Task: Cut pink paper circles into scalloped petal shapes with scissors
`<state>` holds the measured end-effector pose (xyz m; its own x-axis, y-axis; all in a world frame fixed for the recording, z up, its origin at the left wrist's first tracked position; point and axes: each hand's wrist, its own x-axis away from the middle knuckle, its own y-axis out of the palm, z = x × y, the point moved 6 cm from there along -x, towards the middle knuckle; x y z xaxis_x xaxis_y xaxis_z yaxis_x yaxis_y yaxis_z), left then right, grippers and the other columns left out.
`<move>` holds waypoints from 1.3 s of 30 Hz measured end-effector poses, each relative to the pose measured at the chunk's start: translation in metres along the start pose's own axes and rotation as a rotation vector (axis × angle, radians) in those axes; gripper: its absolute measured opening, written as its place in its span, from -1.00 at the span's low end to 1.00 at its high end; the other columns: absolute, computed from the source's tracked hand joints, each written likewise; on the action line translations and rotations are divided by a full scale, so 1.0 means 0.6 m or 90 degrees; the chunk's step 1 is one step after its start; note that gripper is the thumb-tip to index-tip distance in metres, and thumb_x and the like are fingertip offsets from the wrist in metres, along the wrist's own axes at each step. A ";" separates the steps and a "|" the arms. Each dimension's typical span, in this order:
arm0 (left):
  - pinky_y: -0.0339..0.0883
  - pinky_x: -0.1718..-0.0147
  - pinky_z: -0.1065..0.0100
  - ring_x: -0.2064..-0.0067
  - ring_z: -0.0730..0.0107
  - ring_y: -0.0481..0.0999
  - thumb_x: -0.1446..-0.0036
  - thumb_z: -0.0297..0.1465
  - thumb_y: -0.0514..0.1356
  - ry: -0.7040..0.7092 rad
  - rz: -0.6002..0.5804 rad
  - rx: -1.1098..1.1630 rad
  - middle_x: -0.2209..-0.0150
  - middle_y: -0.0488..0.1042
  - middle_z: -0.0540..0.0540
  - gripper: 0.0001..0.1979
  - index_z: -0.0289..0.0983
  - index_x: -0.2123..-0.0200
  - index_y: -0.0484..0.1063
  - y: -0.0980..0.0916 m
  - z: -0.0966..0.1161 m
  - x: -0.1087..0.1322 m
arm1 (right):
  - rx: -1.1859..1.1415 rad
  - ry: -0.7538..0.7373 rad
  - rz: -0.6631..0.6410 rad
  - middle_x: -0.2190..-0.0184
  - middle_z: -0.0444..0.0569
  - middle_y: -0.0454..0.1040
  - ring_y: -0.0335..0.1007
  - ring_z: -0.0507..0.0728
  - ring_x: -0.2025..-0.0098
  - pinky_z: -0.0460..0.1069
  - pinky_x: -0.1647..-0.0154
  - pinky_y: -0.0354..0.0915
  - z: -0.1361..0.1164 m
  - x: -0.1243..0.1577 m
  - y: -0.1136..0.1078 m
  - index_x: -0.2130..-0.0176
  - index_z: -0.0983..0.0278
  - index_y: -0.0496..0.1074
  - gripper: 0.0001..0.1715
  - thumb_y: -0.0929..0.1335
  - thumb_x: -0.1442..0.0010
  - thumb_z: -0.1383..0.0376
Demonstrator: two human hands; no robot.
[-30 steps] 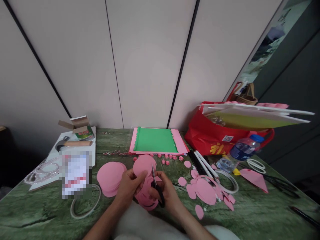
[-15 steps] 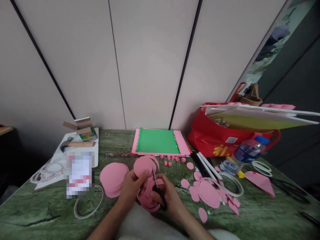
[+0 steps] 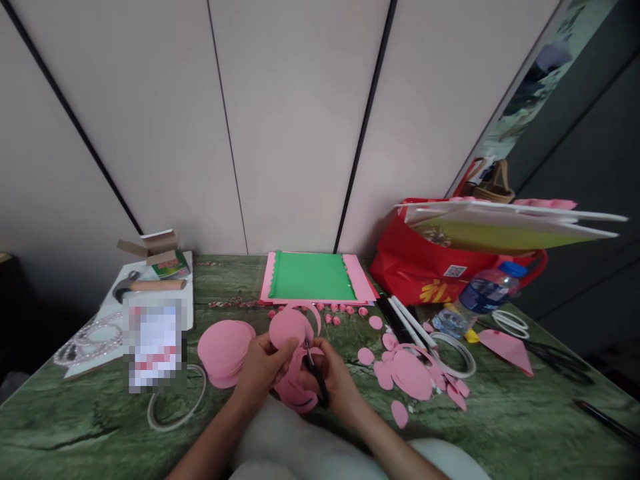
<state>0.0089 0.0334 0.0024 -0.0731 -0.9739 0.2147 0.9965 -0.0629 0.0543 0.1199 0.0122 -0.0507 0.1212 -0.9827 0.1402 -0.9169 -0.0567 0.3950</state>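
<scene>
**Scissors at the edge of a pink paper disc**

From here the green wood-grain surface fills most of what's below the wall. At its back right slumps a red gift bag, a blue-capped water bottle leaning before it. A green sheet lies on pink ones at the back, in the middle.

In front, the left hand has its grip pinching the disc's lower edge, thumb on top. The right hand has its grip wrapped round the scissors' black handles, blades up against the disc's right side. A stack of pink discs sits just left of the hands. Beside the blades curls a thin pink strip; beyond are tiny rolled pink buds.
</scene>
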 end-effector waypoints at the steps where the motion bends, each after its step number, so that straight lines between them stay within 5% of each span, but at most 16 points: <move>1: -0.26 0.81 0.54 0.80 0.69 -0.01 0.25 -0.17 0.31 0.002 0.000 0.003 0.83 0.16 0.15 -0.61 -0.28 0.72 0.21 0.000 0.000 0.000 | -0.012 0.017 0.005 0.60 -0.29 0.30 0.20 -0.02 0.61 -0.14 0.59 0.13 0.002 0.000 0.000 0.29 0.17 0.16 -0.33 0.53 0.32 0.13; 5: -0.25 0.80 0.54 0.79 0.68 0.00 0.25 -0.16 0.31 0.008 0.000 -0.001 0.83 0.15 0.14 -0.60 -0.29 0.72 0.21 0.000 -0.004 -0.002 | -0.018 0.046 0.005 0.61 -0.28 0.30 0.23 -0.01 0.62 -0.13 0.58 0.16 -0.008 0.004 0.002 0.30 0.17 0.15 -0.41 0.48 0.22 0.03; 15: -0.22 0.80 0.55 0.79 0.70 -0.01 0.21 -0.18 0.30 0.030 -0.025 0.018 0.84 0.13 0.16 -0.61 -0.29 0.73 0.20 0.006 0.000 -0.004 | 0.061 0.025 -0.020 0.70 -0.35 0.29 0.18 -0.04 0.69 -0.15 0.63 0.13 -0.024 0.014 0.001 0.29 0.18 0.12 -0.33 0.53 0.31 0.20; 24: -0.03 0.86 0.54 0.82 0.61 0.17 0.14 -0.20 0.27 0.040 -0.042 0.037 0.80 0.28 0.09 -0.65 -0.31 0.71 0.29 0.017 -0.002 -0.002 | 0.078 0.001 -0.036 0.69 -0.33 0.32 0.14 -0.06 0.70 -0.16 0.65 0.06 -0.011 0.016 -0.010 0.27 0.18 0.13 -0.37 0.51 0.24 0.18; 39: -0.08 0.89 0.53 0.85 0.60 0.16 0.18 -0.18 0.28 0.034 -0.046 -0.025 0.82 0.29 0.05 -0.62 -0.32 0.76 0.30 0.013 -0.007 -0.002 | 0.056 -0.084 -0.046 0.57 -0.28 0.26 0.19 0.00 0.56 -0.09 0.47 0.15 -0.024 0.008 0.006 0.33 0.18 0.13 -0.40 0.52 0.26 0.20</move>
<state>0.0170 0.0332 -0.0017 -0.1441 -0.9767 0.1588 0.9895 -0.1411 0.0300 0.1228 0.0096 -0.0353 0.1425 -0.9898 -0.0089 -0.9381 -0.1379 0.3179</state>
